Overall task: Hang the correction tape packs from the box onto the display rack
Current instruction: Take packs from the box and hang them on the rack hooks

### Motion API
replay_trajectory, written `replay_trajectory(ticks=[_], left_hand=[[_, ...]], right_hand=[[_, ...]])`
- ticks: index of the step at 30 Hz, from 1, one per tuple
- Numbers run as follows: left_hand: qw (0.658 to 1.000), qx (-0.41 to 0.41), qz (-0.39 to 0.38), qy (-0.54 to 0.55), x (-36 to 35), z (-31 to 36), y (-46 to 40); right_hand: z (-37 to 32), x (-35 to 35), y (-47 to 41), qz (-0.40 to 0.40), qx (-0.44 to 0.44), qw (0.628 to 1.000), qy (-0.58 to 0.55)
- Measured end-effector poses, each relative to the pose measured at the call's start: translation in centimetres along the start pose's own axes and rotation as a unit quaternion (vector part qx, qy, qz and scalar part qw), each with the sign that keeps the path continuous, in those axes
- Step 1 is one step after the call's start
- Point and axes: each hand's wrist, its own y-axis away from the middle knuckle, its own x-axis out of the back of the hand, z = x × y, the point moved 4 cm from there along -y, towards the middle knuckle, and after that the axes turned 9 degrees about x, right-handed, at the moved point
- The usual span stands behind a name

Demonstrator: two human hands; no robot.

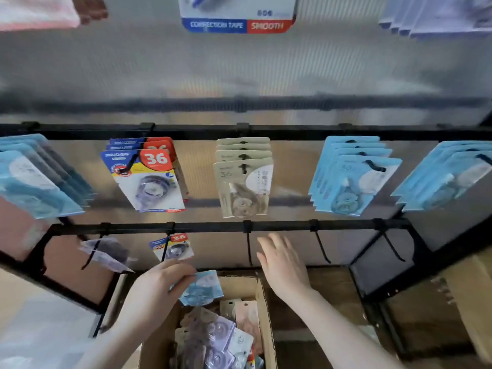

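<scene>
Nearest, an open cardboard box (266,328) holding a loose heap of carded correction tape packs (213,339), lilac, beige and pale pink, clear blisters over round dispensers. Just above the heap, a light blue pack (203,287) pinched at its edge by the left hand (162,286), fingers curled round the card. Beside it, the right hand (283,262) spread flat, fingers straight, holding nothing, close to a bare black hook (249,246) on the lower rail (213,227). Further left on that rail, one blue-and-red pack (173,247) marked 36. Higher up, an upper rail (292,129) carrying rows of blue, beige and multicoloured packs.
</scene>
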Motion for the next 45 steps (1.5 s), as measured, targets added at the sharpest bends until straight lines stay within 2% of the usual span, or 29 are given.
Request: replay_trajectory(ticks=[8, 12, 16, 25, 32, 38, 45], left_hand=[[0.999, -0.03, -0.019, -0.002, 0.5, 8.4, 0.2], [1.0, -0.008, -0.026, 0.011, -0.5, 10.6, 0.2], [0.999, 0.002, -0.031, 0.018, -1.9, 12.9, -0.1], [1.0, 0.026, -0.002, -0.014, -8.4, 9.0, -1.8], [0.999, -0.012, 0.028, 0.011, -13.8, 5.4, -3.6], [0.998, -0.003, 0.066, -0.003, -16.1, 3.3, -3.8], [0.999, 0.007, 0.042, -0.022, -15.7, 3.4, -3.6]], right_hand=[[5.5, 5.7, 6.7, 0.002, -0.092, 0.993, 0.07], [7.2, 7.3, 8.0, 0.016, -0.065, 0.991, 0.113], [8.6, 8.0, 7.6, 0.071, -0.006, 0.99, 0.118], [11.7, 1.5, 4.6, 0.144, 0.062, 0.983, 0.097], [14.3, -3.5, 2.6, 0.214, 0.107, 0.965, 0.109], [15.3, -5.9, 1.7, 0.229, 0.126, 0.959, 0.106], [14.7, -6.1, 1.4, 0.217, 0.125, 0.963, 0.103]])
